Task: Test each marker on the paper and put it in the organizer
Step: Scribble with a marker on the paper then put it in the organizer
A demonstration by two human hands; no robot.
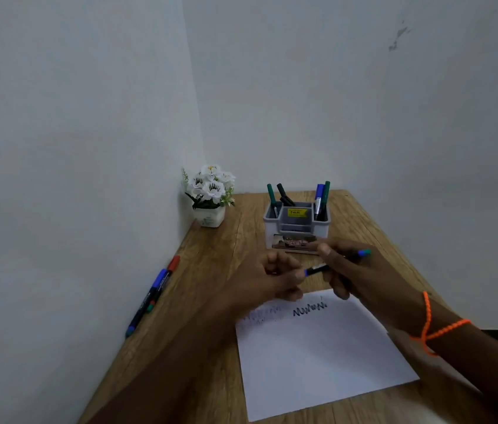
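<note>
A marker [334, 263] with a blue tip lies gripped in the right hand [353, 272], its long axis running from upper right down to lower left, the tip pointing at the left hand [267, 278] just beside it. The right hand's fingers curl round the barrel; the left hand's fingers are bunched at the tip end (whether they pinch a cap is too blurred to tell). Both hands hover just above the near edge of the paper [321, 356], where one dark zigzag and fainter scribbles to its left show tests already made.

The organizer [296, 228] stands just beyond the hands, straight ahead, so the right hand is the nearer one for the drop. Judged from this, the step in hand looks like capping or uncapping, and the coming move turns on swinging the marker upright from its slanted lie.

Counted: five markers appear to stand in the organizer, three in its left compartment and two in its right. About three spare markers [152, 296] lie end to end well to the left of the left hand, along the wall. One flower pot [210, 197] sits in the far corner of the wooden table [211, 270].
</note>
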